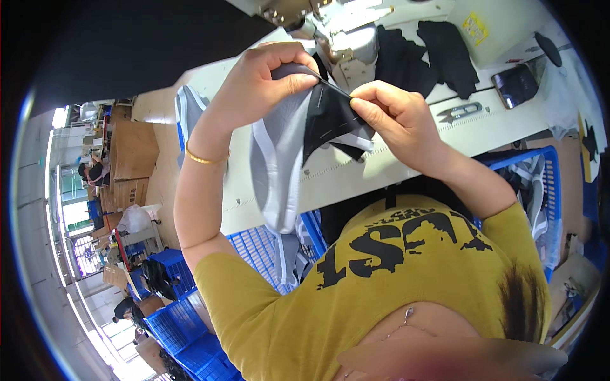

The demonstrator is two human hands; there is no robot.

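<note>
A grey and black garment piece (pixel 273 149) with pale edging hangs between my hands at the front of a sewing machine (pixel 348 47). My left hand (pixel 254 86) pinches its upper edge between thumb and fingers. On the same edge, a short way to the right, my right hand (pixel 399 120) pinches the black panel (pixel 327 117), which bears short white marks. The edge is drawn straight between both hands. Grey, padded-looking fabric drops past the table's front edge. The fingertips cover the exact spots gripped.
Black fabric pieces (pixel 448 57) lie on the white table (pixel 244 206) right of the machine. Thread snips (pixel 460 112) and a phone (pixel 513 87) are nearby. Blue baskets (pixel 253 249) with garment pieces stand below the front edge. Boxes (pixel 135 150) and other people are far left.
</note>
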